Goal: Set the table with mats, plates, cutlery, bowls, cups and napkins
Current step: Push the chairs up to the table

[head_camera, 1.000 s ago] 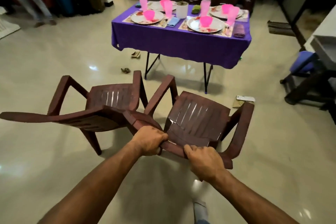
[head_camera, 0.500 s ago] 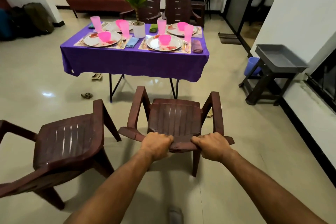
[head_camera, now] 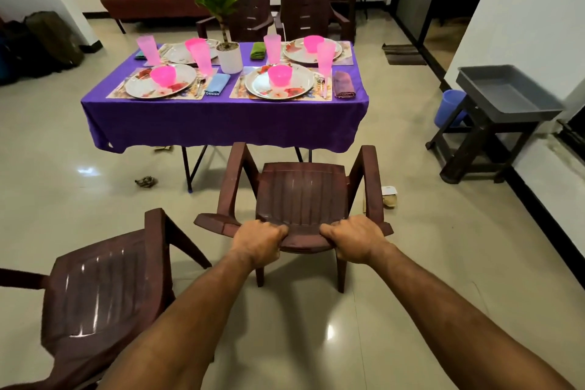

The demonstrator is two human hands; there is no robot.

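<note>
The counter (head_camera: 221, 123) under its purple cloth looks fully laid: four floral mats, each bearing a white flowered plate (head_camera: 278, 83) with a pink plastic bowl (head_camera: 279, 75), pink tumblers, cutlery and folded napkins beside them. What seems left is seating. The left hand (head_camera: 258, 239) and right hand (head_camera: 356, 241) both grasp the top of the dark brown plastic armchair (head_camera: 300, 196), facing the counter's near edge; a second matching chair (head_camera: 98, 291) waits to the left.
</note>
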